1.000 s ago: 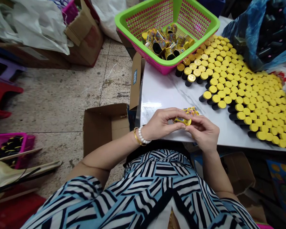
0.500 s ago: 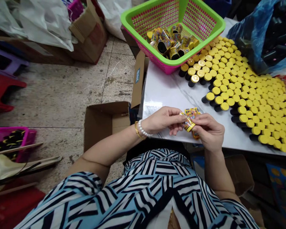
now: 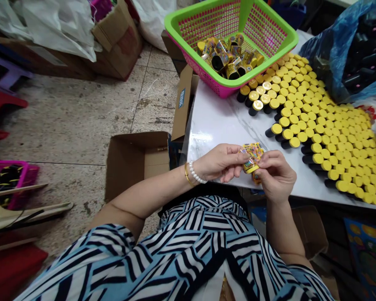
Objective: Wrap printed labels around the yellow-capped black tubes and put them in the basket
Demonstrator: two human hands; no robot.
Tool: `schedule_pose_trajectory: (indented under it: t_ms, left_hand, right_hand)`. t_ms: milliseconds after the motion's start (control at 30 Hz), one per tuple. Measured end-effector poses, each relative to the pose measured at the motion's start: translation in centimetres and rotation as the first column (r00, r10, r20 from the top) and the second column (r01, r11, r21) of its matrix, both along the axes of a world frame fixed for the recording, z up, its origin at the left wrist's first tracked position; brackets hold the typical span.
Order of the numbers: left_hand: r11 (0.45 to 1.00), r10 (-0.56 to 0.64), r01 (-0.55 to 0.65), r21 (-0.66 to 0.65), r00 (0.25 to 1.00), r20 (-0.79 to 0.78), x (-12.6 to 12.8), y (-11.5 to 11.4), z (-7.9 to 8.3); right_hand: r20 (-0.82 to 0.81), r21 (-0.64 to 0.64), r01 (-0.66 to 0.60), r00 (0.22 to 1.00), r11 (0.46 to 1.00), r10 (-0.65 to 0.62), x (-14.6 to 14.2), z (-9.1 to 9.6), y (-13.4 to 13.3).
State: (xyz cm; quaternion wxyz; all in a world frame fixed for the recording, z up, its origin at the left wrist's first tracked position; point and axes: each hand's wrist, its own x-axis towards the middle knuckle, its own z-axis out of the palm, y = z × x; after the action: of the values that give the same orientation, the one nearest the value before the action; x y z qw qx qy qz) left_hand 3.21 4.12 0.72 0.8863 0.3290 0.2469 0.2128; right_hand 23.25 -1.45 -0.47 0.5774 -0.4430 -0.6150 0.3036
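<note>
Labelled tube (image 3: 252,161) between hands (image 3: 221,163); capped tubes (image 3: 319,125) beside.

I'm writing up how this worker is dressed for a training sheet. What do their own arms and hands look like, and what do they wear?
The left hand and right hand are bare, without gloves. A pearl bracelet and a thin gold bangle sit on the left wrist; the right wrist shows no jewellery. Both forearms are uncovered, and the blouse has a black, white and light blue striped print.

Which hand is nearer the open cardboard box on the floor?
Left. The left hand is over the table, closest to the box; the right hand is farther away, on the far side of the left hand from the box.
</note>
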Motion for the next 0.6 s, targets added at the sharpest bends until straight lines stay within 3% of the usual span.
schedule_pose_trajectory:
  t_ms: [133,300,467,600]
  left_hand:
    - [0.998,0.037,-0.035,0.042,0.999,-0.034,0.23,-0.21,-0.09]
    - [0.999,0.028,-0.026,0.047,0.999,-0.036,0.02,-0.03,0.08]
    - [0.997,0.03,-0.023,0.075,0.994,-0.103,-0.02,0.0,0.13]
    - [0.999,-0.032,0.032,0.033,0.999,-0.015,-0.1,0.08,0.21]
  right_hand:
    - [0.136,-0.029,-0.025,0.99,0.999,0.028,-0.1,0.18,-0.3]
    - [0.071,0.01,-0.051,0.996,0.999,0.05,-0.15,0.49,-0.53]
    - [0.199,0.003,-0.098,0.975,0.995,0.096,-0.41,0.96,-0.45]
    - [0.072,0.015,-0.018,0.997,1.0,0.017,-0.6,0.23,-0.27]
